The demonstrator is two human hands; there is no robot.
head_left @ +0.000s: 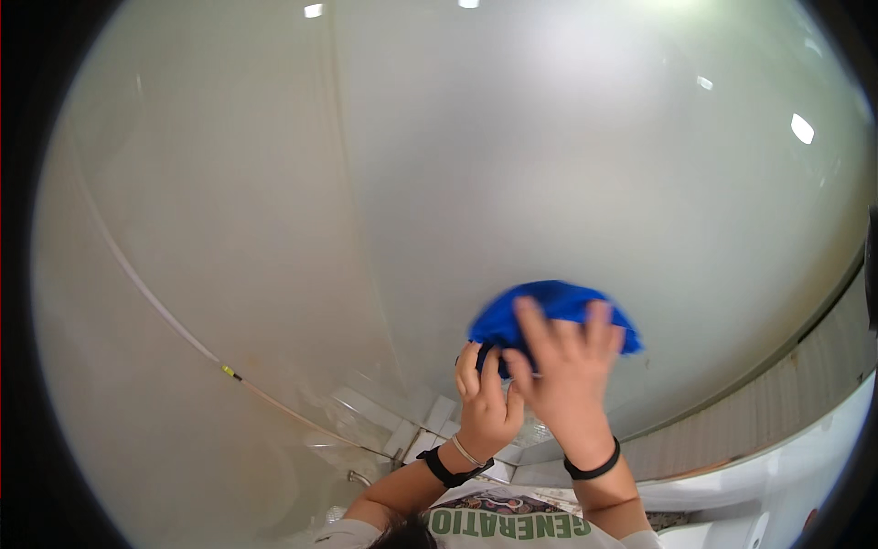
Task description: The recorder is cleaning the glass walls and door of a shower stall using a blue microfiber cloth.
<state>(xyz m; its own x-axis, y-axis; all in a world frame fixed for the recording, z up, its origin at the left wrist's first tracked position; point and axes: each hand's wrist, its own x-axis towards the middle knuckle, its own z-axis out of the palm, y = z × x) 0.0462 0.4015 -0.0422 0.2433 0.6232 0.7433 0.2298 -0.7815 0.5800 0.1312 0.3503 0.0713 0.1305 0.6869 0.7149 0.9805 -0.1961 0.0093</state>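
A bright blue cloth [558, 302] lies against a large, pale, glossy panel [457, 183]. My right hand [569, 371] is spread over the cloth, its fingers apart and slightly blurred, pressing on it. At the cloth's lower left edge, my left hand [489, 403] has its fingers bent over a darker fold of the fabric. The two hands are close together, and the right thumb is near the left fingers. A black band is on each wrist, with a light bracelet on the left one too.
A thin pale strip [137, 279] with a small yellow-and-black piece [230, 372] curves down the left side. A metal fitting [359, 478] shows at lower left, near white tiles [439, 414]. Along the lower right runs a greyish ribbed band [732, 430] beside a white ledge [777, 476].
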